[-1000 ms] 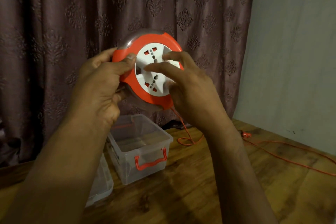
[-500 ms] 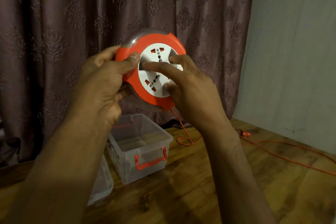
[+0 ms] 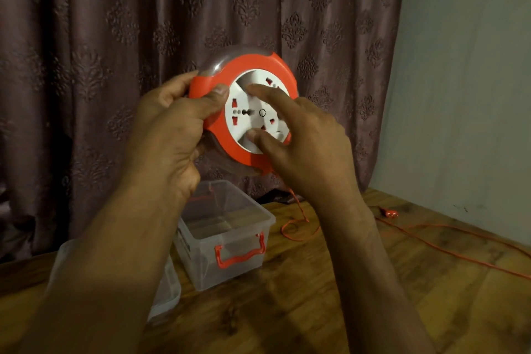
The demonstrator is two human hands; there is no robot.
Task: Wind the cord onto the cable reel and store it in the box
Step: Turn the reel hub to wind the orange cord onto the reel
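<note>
So the cable reel [image 3: 244, 106] is up in the air in front of a dark patterned curtain [image 3: 115, 37], well above the wooden table [image 3: 316, 296]. Left hand [image 3: 169, 135] grips its orange rim, thumb curled over the front edge and fingers wrapped round the back. Right hand [image 3: 307, 144] has its fingers stretched out fairly straight on the white socket face, index fingertip near the top, thumb tip low down, not really clasping anything.

The orange cord [image 3: 298, 210] drops from the bottom of the reel, makes a small loop on the table, then trails off along the right side towards the frame edge. Its plug [image 3: 391, 213] lies near the grey wall [image 3: 474, 95].

Clear plastic box [image 3: 227, 238] with an orange handle sits open on the table right below the reel, between the two forearms. Another clear plastic piece [image 3: 166, 293] lies just left of it, mostly hidden by the left arm, so can't tell if it's the lid or another tub.

Right hand covers the reel's right side, and I can't make out how much cord is wound inside the see-through housing. It's pretty dim overall.
</note>
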